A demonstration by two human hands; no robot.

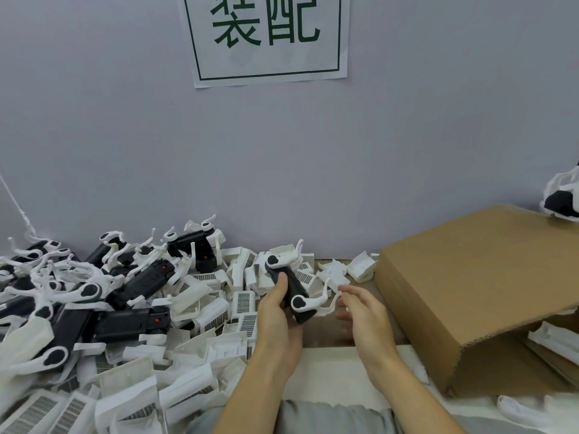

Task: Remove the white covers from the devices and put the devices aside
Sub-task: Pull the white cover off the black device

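My left hand [277, 311] grips a black device [293, 288] with white arms, held upright and tilted over the table's middle. A white part sits at the device's far end, and a thin white arm sticks out to the right near its lower end. My right hand [360, 311] hovers just right of the device with fingers relaxed, its fingertips close to that white arm. Whether they touch it I cannot tell. A pile of black devices [94, 292] with white arms lies at the left. Loose white covers [216, 311] with grilles spread across the middle and front left.
A large cardboard box [470, 292] lies on its side at the right, with white parts [554, 339] inside its opening. Another black and white device [564, 198] rests on its far corner. A grey wall with a paper sign [266, 39] stands behind the table.
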